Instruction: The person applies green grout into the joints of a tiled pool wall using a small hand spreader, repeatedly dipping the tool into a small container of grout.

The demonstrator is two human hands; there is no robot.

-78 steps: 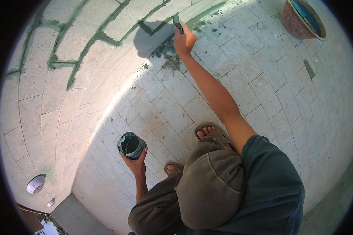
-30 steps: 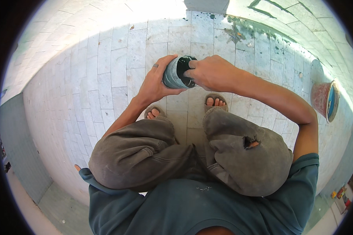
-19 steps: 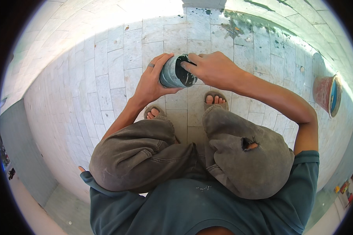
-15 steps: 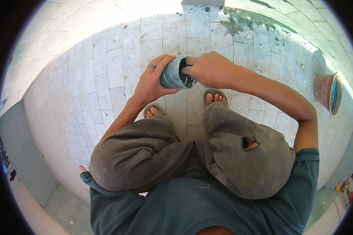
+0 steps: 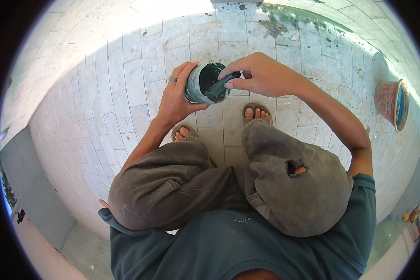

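Pale rectangular tiles cover the floor (image 5: 142,95), dark joints showing, lens bending them toward the rim. Bright light runs along the far edge; most of the floor near the person is shaded. Dark green splatter (image 5: 275,28) sits on the tiles at the foot of the upper-right wall (image 5: 382,30), plus a few loose specks further left.

Main item: cylindrical cup (image 5: 194,88), held above the floor ahead of the feet, mouth tipped toward the right hand. Dark green paste coats its inside; greenish smears outside.

Left hand (image 5: 177,91): clamped round the cup from the left, fingers (image 5: 185,71) over the far side, thumb along the near side. Dark ring on one finger.

Right hand (image 5: 268,77): at the cup mouth, thumb and index finger pinched on a flat dark green piece (image 5: 220,87). Its inner end is inside the cup, outer part sticks out past the rim. Exact shape unclear, paste and grip hide it. Remaining fingers curled, partly hidden.

Reddish-brown bucket (image 5: 386,105), blue inside, on the floor well off to the right, near the wall. Person squats: brown sandals (image 5: 245,112), grey-brown trousers (image 5: 296,205) torn at the right knee, dark teal shirt (image 5: 275,252).
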